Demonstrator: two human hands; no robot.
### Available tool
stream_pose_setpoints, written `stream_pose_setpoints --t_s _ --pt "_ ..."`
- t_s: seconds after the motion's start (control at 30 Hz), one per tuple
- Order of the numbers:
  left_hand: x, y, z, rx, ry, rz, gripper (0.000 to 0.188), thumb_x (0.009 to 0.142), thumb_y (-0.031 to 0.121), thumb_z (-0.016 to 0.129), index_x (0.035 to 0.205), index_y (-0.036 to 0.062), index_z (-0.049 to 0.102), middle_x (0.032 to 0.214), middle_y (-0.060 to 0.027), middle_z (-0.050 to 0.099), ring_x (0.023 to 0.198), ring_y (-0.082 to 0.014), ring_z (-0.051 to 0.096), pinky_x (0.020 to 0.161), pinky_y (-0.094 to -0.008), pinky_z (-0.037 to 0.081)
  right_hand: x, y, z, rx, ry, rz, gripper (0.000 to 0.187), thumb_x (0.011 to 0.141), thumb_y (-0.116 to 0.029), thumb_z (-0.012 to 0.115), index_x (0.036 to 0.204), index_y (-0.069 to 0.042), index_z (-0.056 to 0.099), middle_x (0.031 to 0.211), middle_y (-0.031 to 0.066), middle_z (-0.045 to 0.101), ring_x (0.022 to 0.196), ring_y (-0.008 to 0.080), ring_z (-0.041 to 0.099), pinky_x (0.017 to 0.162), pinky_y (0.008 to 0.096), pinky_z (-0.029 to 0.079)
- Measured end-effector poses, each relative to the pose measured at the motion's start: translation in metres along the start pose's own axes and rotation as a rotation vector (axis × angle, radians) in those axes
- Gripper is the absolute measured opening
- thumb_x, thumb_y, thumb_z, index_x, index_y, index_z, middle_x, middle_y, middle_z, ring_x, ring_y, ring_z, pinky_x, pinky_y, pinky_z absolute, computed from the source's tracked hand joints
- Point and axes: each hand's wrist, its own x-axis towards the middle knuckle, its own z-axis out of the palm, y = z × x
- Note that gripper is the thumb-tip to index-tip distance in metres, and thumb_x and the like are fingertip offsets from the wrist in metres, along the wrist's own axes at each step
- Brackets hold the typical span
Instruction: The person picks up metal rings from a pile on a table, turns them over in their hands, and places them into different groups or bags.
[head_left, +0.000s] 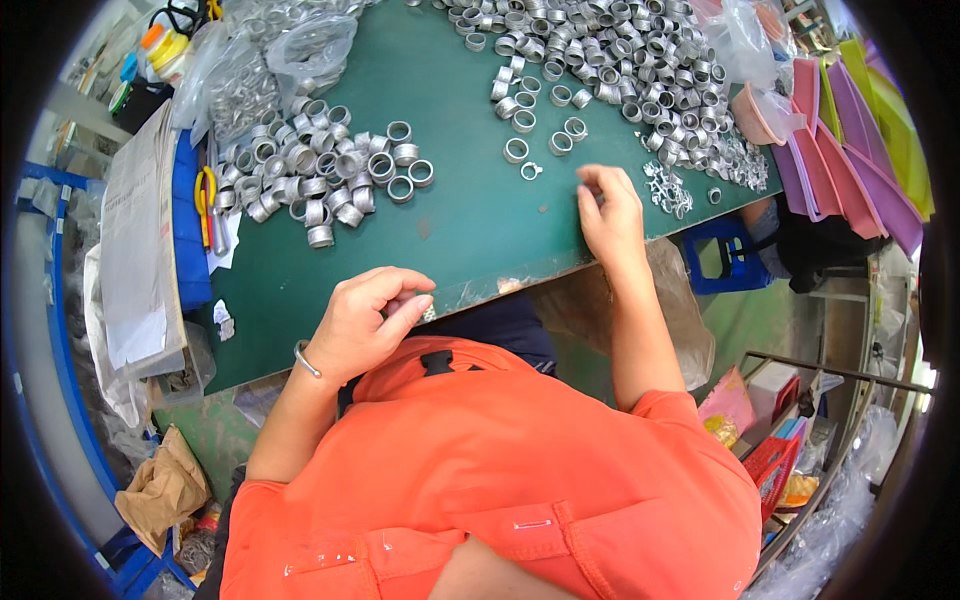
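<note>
My left hand (370, 318) is at the near edge of the green table (460, 215), its fingers curled and the thumb close to the forefinger. Anything between those fingertips is too small or hidden to make out. Over the table's edge, my right hand (612, 222) reaches forward with bent fingers apart from the thumb; nothing shows in it. Just beyond it lies a small metal ring with tabs (531, 171), near several loose wide metal rings (515, 150). A heap of similar rings (330, 165) sits beyond my left hand.
A large pile of metal rings (640, 70) covers the far right, with small metal clips (670, 190) nearer. Clear plastic bags (310, 50) stand far left. Yellow-handled pliers (205, 200) lie beside a blue bin (190, 230). Pink and purple plastic trays (840, 160) line the right side.
</note>
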Motion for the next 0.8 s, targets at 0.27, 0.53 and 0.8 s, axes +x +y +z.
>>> stream_pose_setpoints --t_s 0.27,0.53,0.8 --pt "0.041 -0.001 0.007 0.096 -0.140 0.012 0.010 0.082 0.003 0.068 0.093 0.0007 0.067 0.075 -0.0064 0.060 0.062 -0.0132 0.057 0.056 -0.0254 0.046 0.035 0.006 0.022 0.008 -0.175 -0.066 0.016 0.081 -0.013 0.069 0.091 -0.003 0.062 0.097 0.0133 0.060 0.097 0.0335 0.057 0.085 0.0409 0.046" --pt "0.069 -0.004 0.012 0.097 -0.211 0.063 0.010 0.083 0.004 0.067 0.093 0.0014 0.067 0.078 -0.0071 0.063 0.064 -0.0145 0.058 0.057 -0.0260 0.046 0.076 0.031 0.026 -0.099 0.025 -0.069 0.034 0.073 -0.006 0.073 0.103 -0.002 0.057 0.098 0.0137 0.062 0.095 0.0331 0.056 0.082 0.0405 0.047" --pt "0.080 -0.008 0.007 0.050 -0.223 0.015 0.010 0.084 0.004 0.067 0.093 0.0007 0.067 0.079 -0.0069 0.063 0.065 -0.0135 0.059 0.060 -0.0248 0.047 0.055 0.014 0.010 1.015 -0.063 0.229 0.058 0.076 0.014 0.063 0.126 -0.003 0.039 0.117 0.0150 0.060 0.103 0.0175 0.059 0.088 0.0303 0.048"
